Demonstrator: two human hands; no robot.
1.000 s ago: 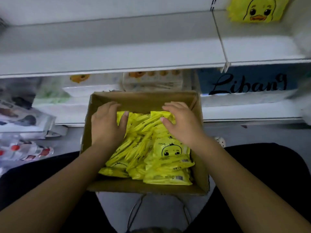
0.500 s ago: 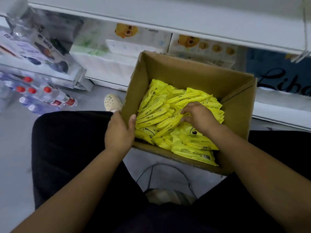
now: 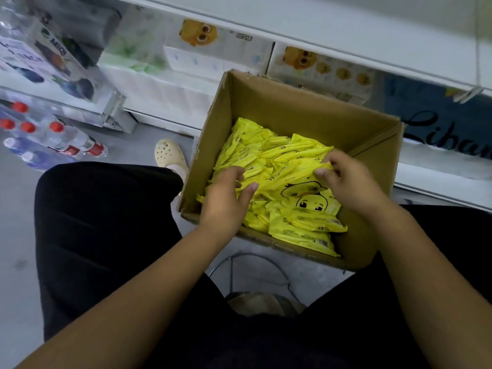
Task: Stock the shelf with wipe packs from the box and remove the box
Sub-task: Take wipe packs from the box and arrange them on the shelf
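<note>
Both hands are now in the cardboard box [image 3: 292, 110]: the left hand [image 3: 226, 198] has left the near wall and curls into the yellow wipe packs [image 3: 279, 161]. Farther in, the right hand [image 3: 346, 179] pinches a pack's edge, below the white shelf [image 3: 319, 25]

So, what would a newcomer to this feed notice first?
Bright yellow wipe packs lie heaped in the open cardboard box at centre, one showing a cartoon face. The right hand pinches a pack's edge; the left hand digs in near the box's left wall. At far left, red-capped bottles sit on the floor.
</note>
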